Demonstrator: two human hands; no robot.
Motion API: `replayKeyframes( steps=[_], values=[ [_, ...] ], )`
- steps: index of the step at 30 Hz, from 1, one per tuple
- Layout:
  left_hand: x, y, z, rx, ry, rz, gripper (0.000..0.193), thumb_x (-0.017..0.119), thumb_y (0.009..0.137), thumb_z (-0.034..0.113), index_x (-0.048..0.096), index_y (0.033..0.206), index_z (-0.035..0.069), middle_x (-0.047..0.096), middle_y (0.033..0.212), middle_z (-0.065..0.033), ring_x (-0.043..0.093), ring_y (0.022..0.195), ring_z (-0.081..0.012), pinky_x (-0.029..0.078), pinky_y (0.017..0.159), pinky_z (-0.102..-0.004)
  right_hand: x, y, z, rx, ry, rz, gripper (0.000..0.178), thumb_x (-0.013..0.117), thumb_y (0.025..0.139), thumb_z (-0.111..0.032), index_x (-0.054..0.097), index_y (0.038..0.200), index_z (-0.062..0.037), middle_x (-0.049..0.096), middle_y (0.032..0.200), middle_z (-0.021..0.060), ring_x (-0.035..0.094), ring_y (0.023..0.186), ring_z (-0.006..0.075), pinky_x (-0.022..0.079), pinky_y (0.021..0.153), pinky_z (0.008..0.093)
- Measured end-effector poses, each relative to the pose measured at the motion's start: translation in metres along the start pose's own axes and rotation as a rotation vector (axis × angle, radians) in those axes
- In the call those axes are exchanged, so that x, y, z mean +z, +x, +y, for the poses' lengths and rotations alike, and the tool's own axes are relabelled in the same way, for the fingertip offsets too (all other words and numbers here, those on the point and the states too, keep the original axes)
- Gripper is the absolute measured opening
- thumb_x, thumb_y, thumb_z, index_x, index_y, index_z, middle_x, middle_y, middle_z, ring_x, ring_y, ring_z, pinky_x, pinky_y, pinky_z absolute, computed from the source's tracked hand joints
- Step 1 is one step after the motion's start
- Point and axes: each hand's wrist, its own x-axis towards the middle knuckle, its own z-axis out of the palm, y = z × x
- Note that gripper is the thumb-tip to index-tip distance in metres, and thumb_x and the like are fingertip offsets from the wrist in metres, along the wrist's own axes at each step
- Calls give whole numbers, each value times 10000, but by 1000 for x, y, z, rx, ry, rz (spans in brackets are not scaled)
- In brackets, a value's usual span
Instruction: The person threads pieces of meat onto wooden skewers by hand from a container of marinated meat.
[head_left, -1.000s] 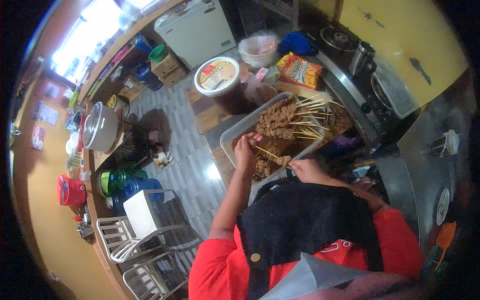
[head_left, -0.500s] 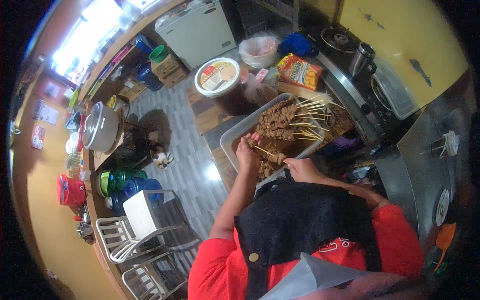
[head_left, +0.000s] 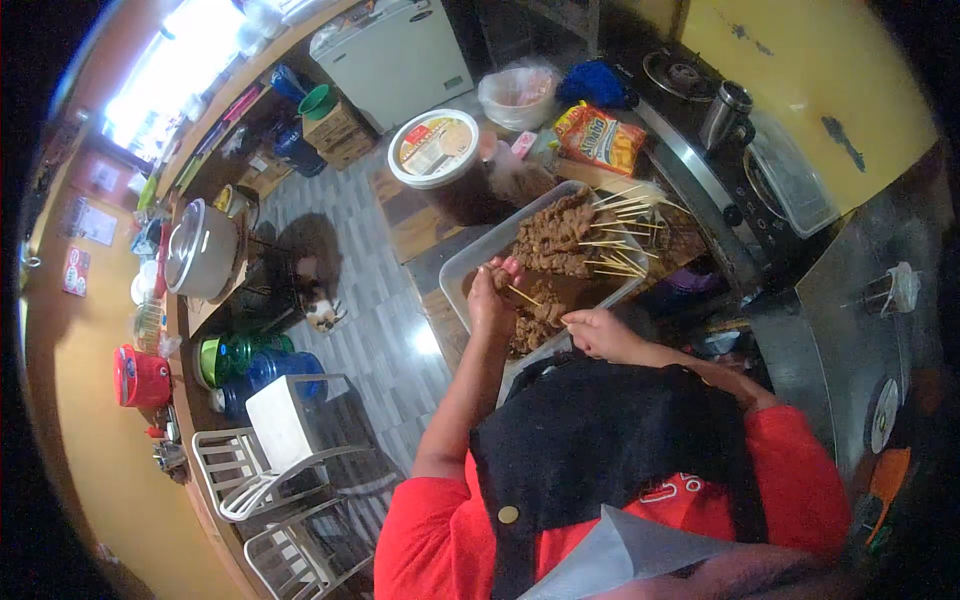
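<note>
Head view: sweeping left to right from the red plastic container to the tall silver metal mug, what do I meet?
Red plastic container → large round silver metal pot → round white-lidded plastic tub → left hand → thin pale wooden skewer → right hand → tall silver metal mug.

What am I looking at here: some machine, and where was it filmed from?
No machine here: these are a person's own bare hands. Every picture comes from one wide fisheye camera on that person's head, looking down, so straight edges bend. On the table stand a plastic tray and a white-lidded tub. The tray holds meat skewers and loose meat. The left hand holds a piece of meat at one end of a thin stick; the right hand seems to pinch the other end.
</note>
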Motion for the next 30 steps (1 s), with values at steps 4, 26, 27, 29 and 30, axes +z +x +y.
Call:
replayKeyframes(
  steps=[4,26,27,29,30],
  values=[
    [19,-25,-19,-129,77,-251,240,357,860,207,415,937,-12,505,899,-133,510,829,-204,434,742,-327,5,7,-5,-111,-86,77,231,447,800,-124,532,954,25,451,522,-8,396,446,68,334,416,227],
    [-64,26,-27,-183,466,-308,299,421,833,282,490,987,36,557,946,-103,555,820,-190,429,674,-318,-9,13,-7,-289,-540,174,220,439,769,-87,545,927,24,587,716,147,566,637,191,430,587,310],
    [-58,25,-26,-193,468,-320,299,421,833,282,490,987,36,557,946,-103,555,820,-190,429,674,-318,-17,13,-6,-285,-539,189,220,439,769,-87,545,927,24,587,716,147,566,637,191,430,587,310],
    [-50,11,-18,365,1446,-432,296,440,805,289,515,982,64,567,893,-131,557,788,-244,424,661,-327,-30,12,2,-324,-549,202,223,440,780,-103,549,933,16,575,655,107,547,571,160,426,533,292],
    [-51,10,-16,427,1591,-507,285,498,750,274,528,966,91,562,795,-150,546,739,-299,417,688,-339,-33,11,5,-319,-548,201,223,440,780,-103,549,933,16,575,655,107,547,571,160,426,533,292]
  ],
)
